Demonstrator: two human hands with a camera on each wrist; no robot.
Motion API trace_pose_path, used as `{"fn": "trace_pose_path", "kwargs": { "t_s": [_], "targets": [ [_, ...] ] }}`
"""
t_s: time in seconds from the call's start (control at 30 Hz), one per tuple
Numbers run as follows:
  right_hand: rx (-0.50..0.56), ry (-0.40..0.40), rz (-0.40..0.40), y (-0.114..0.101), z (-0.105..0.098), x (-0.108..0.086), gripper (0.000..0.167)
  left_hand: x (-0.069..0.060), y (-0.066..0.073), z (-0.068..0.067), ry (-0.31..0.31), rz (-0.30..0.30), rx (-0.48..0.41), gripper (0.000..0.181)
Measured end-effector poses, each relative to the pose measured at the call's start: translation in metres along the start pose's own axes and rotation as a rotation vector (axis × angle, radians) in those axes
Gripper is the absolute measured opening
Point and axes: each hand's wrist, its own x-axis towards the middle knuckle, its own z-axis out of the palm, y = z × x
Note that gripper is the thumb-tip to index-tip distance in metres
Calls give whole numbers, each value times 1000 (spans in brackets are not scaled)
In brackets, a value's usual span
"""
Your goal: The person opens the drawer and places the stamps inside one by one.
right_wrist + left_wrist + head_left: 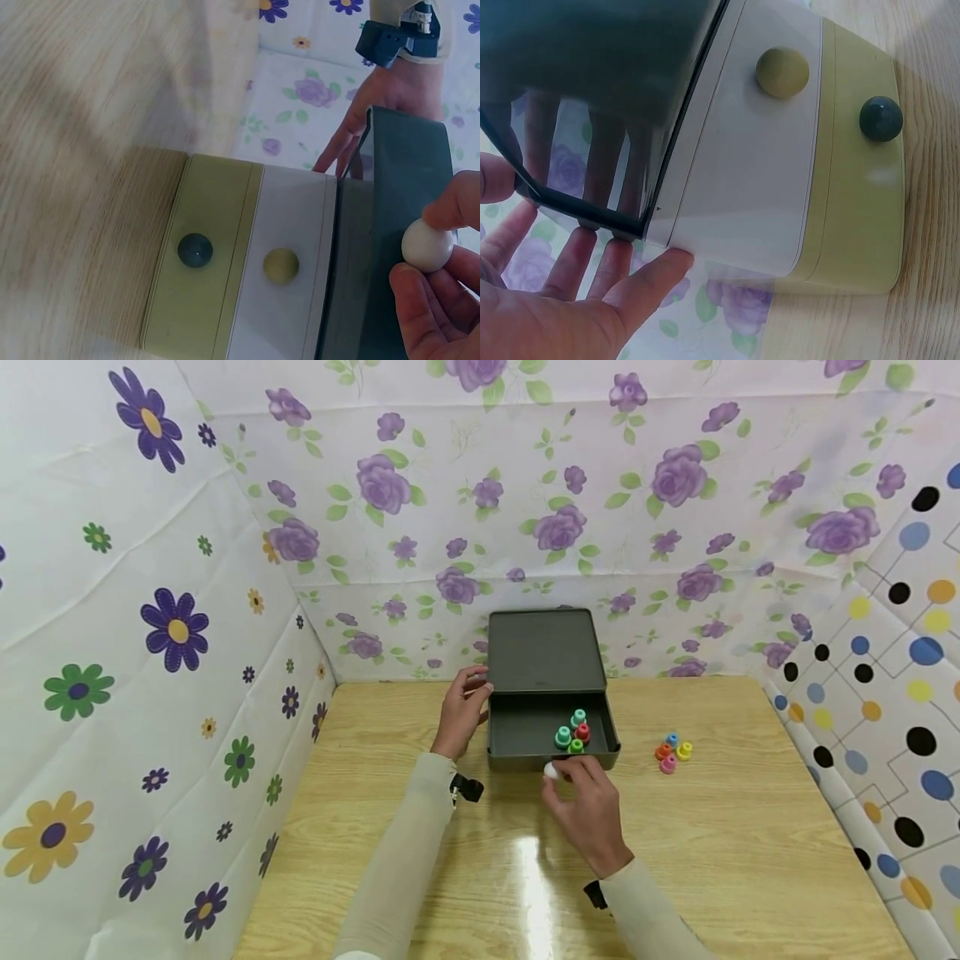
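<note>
A small cabinet with a dark green top [543, 647] stands on the table. Its dark green top drawer [517, 722] is pulled out, with teal, red and green knobbed pegs [562, 737] inside near its right side. My right hand [588, 810] pinches the drawer's round white knob [427, 245] between thumb and fingers. At the cabinet's left side my left hand [459, 718] rests its fingertips, fingers mostly straight. In the left wrist view this left hand [570, 307] touches the dark upper edge. The pegs are hidden in both wrist views.
Blue, orange-red, yellow and pink pegs [667, 764] lie on the wooden table [720, 860] right of the cabinet. Below the top drawer are a white drawer [281, 315] and a yellow-green one [187, 300], both closed. Patterned cloth walls [420, 543] surround the table.
</note>
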Motion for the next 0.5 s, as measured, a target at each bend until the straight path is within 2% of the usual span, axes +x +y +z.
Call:
{"fn": "trace_pose_path", "kwargs": {
  "t_s": [0.5],
  "targets": [
    [-2,-19,17,15,12,20,20,0,2,1,11,-9,-17,31]
  ]
}}
